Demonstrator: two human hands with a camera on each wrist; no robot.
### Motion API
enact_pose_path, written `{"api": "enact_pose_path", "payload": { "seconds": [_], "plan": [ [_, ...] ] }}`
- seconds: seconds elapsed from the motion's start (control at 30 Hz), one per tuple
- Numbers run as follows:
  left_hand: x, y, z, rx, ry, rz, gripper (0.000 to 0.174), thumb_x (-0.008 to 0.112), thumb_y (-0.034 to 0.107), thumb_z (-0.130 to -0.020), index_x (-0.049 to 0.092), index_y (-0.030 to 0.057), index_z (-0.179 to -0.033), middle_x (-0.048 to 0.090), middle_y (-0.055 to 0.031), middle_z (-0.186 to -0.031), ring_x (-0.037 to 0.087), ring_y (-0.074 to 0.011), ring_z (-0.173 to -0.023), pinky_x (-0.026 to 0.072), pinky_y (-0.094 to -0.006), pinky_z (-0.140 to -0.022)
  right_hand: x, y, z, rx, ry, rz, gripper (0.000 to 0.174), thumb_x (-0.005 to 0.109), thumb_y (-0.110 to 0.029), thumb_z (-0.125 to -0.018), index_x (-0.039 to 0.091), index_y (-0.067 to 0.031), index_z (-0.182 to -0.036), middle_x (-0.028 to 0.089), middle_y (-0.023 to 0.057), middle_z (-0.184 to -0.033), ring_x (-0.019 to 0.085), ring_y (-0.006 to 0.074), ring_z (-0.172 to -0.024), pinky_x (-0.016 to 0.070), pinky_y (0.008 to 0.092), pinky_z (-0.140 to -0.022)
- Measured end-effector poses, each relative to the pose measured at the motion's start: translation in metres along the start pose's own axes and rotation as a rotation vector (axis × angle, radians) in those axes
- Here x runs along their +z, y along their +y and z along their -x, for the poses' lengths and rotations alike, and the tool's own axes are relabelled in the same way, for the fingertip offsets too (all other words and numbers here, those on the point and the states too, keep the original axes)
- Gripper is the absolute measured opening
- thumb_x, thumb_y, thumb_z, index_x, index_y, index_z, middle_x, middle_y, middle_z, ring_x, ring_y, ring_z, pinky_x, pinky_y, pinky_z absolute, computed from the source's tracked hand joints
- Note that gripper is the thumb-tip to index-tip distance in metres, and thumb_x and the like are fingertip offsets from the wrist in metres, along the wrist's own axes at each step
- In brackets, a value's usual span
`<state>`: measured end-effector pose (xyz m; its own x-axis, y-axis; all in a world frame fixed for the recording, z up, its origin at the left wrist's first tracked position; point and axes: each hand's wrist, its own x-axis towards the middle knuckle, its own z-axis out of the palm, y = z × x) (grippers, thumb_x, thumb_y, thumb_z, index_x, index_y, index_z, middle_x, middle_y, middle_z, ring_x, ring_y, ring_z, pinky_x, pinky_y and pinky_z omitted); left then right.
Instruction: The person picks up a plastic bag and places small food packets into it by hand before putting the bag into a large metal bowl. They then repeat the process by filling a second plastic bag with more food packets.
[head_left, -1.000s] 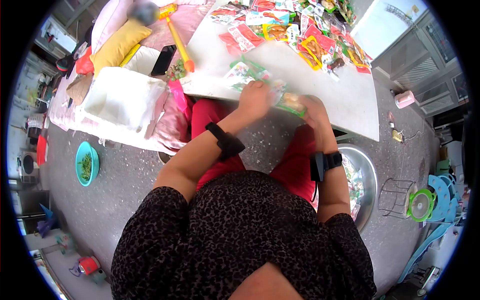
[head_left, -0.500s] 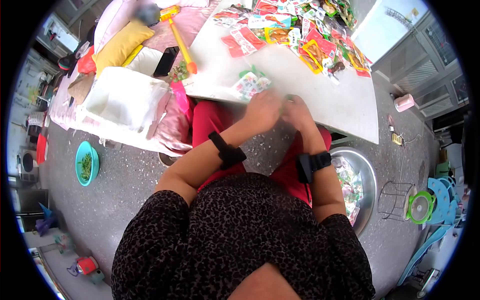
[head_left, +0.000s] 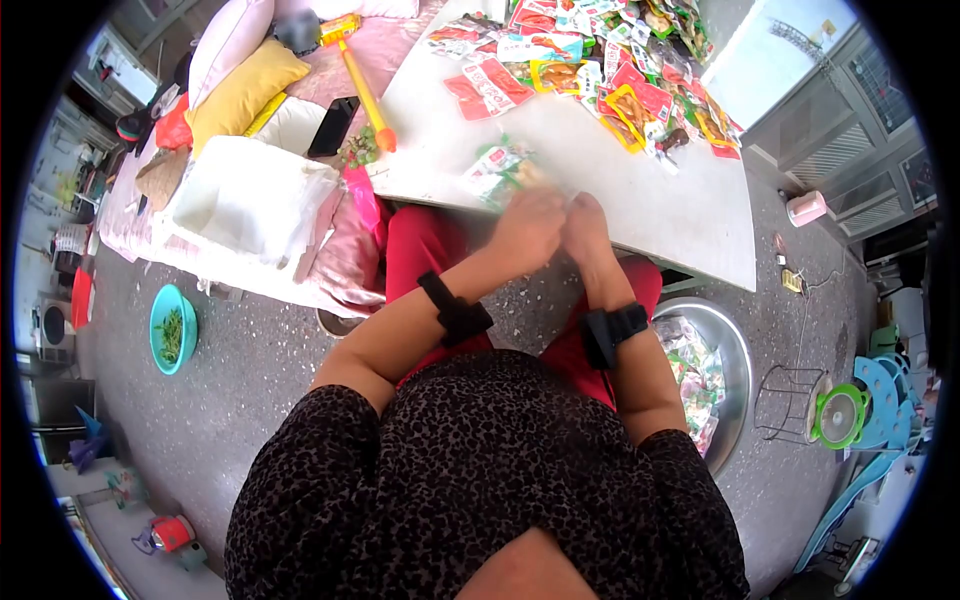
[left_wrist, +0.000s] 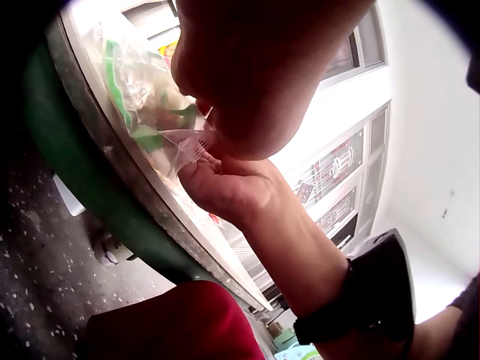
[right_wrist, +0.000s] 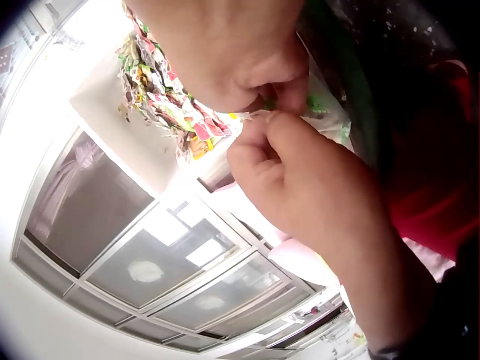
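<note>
A clear plastic food packet (head_left: 492,172) with green and red print lies at the table's near edge. My left hand (head_left: 532,228) grips its near end, fingers curled. Right beside it, my right hand (head_left: 588,232) pinches the same packet's edge between thumb and fingers. From the left wrist, the packet's clear corner (left_wrist: 187,150) shows at the right fingertips, and its green-striped body spreads beyond. The right wrist view has the two hands' fingertips meeting at the packet, which is mostly hidden behind them.
Many colourful food packets (head_left: 590,70) are heaped at the back of the white table (head_left: 690,215). A steel basin (head_left: 738,400) of packets stands on the floor at right. To the left are a white box (head_left: 240,200), a phone (head_left: 333,127) and a yellow stick (head_left: 362,90).
My right hand has come leftward to meet the left hand at the packet's near end. The left hand has shifted slightly right and toward the body.
</note>
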<state>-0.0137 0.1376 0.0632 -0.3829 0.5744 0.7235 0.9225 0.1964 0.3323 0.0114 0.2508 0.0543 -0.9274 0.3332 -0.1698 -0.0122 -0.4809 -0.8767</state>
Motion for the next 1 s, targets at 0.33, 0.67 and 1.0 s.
{"api": "enact_pose_path", "payload": {
  "seconds": [0.33,0.67,1.0],
  "plan": [
    [-0.015,0.001,0.010,-0.018,-0.114,-0.142,0.023,0.057,0.011,-0.056,0.053,0.0038,-0.077,0.047,-0.0122,-0.097,0.041,-0.0297,-0.098,0.0316,-0.0423,-0.082,-0.014,-0.016,-0.008,0.168,-0.056,0.391,0.026,0.046,-0.001,-0.071,0.046,0.0007,-0.096,0.054,0.0147,-0.086,0.054,0.0241,-0.077,0.0453,0.0317,-0.064],
    [-0.015,-0.005,0.035,-0.006,-0.105,-0.337,0.022,0.053,0.016,-0.062,0.056,0.0097,-0.084,0.047,-0.0115,-0.102,0.041,-0.0297,-0.101,0.0275,-0.0479,-0.086,-0.048,-0.012,-0.043,-0.568,-0.022,1.206,0.023,0.051,-0.010,-0.069,0.051,0.0009,-0.089,0.056,0.0170,-0.081,0.054,0.0293,-0.077,0.0430,0.0326,-0.067],
    [-0.074,-0.019,-0.050,-0.119,0.156,0.209,0.011,0.051,0.004,-0.066,0.050,0.0027,-0.077,0.050,-0.0147,-0.090,0.047,-0.0310,-0.086,0.0386,-0.0334,-0.075,-0.018,-0.116,-0.017,-0.325,-0.122,0.798,0.011,0.049,-0.010,-0.071,0.053,-0.0006,-0.074,0.052,0.0032,-0.064,0.050,0.0096,-0.052,0.0406,0.0221,-0.050]
  ]
}}
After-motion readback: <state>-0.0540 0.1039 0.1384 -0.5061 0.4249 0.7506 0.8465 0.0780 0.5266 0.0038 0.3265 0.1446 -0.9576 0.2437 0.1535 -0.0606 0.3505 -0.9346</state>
